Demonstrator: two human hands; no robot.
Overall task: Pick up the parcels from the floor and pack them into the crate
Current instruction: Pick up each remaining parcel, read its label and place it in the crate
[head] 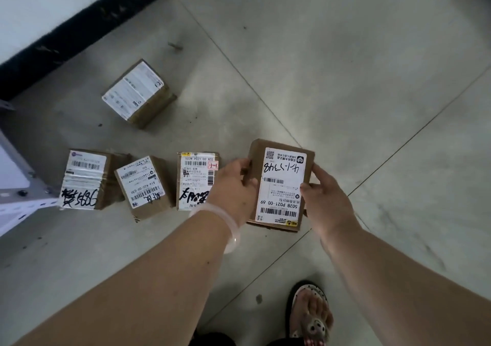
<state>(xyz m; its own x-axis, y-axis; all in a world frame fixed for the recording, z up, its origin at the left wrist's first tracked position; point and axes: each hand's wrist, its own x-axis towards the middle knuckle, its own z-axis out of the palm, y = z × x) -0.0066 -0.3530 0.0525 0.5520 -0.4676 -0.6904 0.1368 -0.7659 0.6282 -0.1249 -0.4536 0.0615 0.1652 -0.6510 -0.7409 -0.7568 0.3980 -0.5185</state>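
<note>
Fingers [319, 171] of left hand [233, 186] and right hand [328, 207] curl round the side edges of one parcel [280, 186], label up, right of other parcels [146, 186] lying on the floor [345, 80].

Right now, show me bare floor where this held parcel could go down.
Bare floor lies right of the held parcel, and between the lone parcel and the row of three. Crowded: that row, left of the left hand.

Head cam, worn up top, faces fwd & steeply down at the floor [345, 80], close-in (single wide-angle view).
</note>
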